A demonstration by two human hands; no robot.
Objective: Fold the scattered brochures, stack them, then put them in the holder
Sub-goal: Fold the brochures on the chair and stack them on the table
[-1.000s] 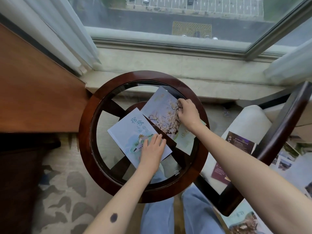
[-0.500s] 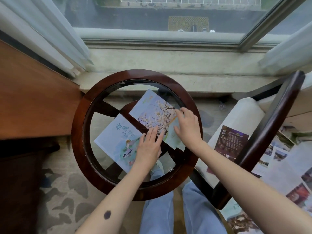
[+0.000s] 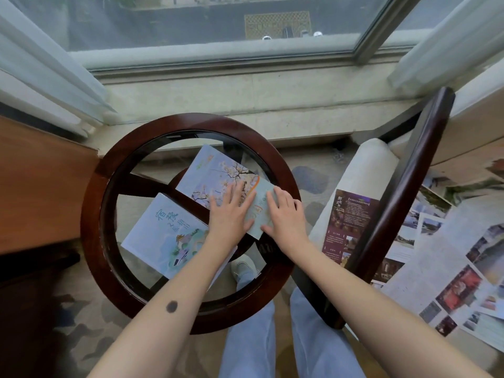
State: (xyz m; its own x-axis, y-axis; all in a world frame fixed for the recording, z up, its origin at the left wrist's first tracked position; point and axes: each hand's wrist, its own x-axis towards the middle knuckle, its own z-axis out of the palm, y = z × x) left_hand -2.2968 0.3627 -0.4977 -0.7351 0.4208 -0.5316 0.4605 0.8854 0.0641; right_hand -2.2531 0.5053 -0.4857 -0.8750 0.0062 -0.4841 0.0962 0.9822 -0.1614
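Note:
A blossom-printed brochure (image 3: 215, 175) lies on the round glass table (image 3: 191, 316), its right flap folded over so a pale green panel (image 3: 260, 205) faces up. My left hand (image 3: 231, 211) lies flat on the fold, fingers spread. My right hand (image 3: 283, 214) presses flat on the green panel beside it. A pale blue brochure (image 3: 161, 233) with green characters lies at the table's left, partly under my left forearm. A dark purple brochure (image 3: 346, 222) rests on the white chair cushion to the right. No holder is in view.
A dark wooden chair arm (image 3: 403, 203) crosses between the table and several photo brochures (image 3: 447, 271) spread at the far right. A wooden desk (image 3: 41, 186) stands to the left. The window sill (image 3: 245, 99) and curtains lie beyond. My jeans-clad legs (image 3: 251, 345) are below.
The blossom brochure's right flap has been folded over to the left. My left hand left the blue brochure and joined my right hand; both now press flat on the fold.

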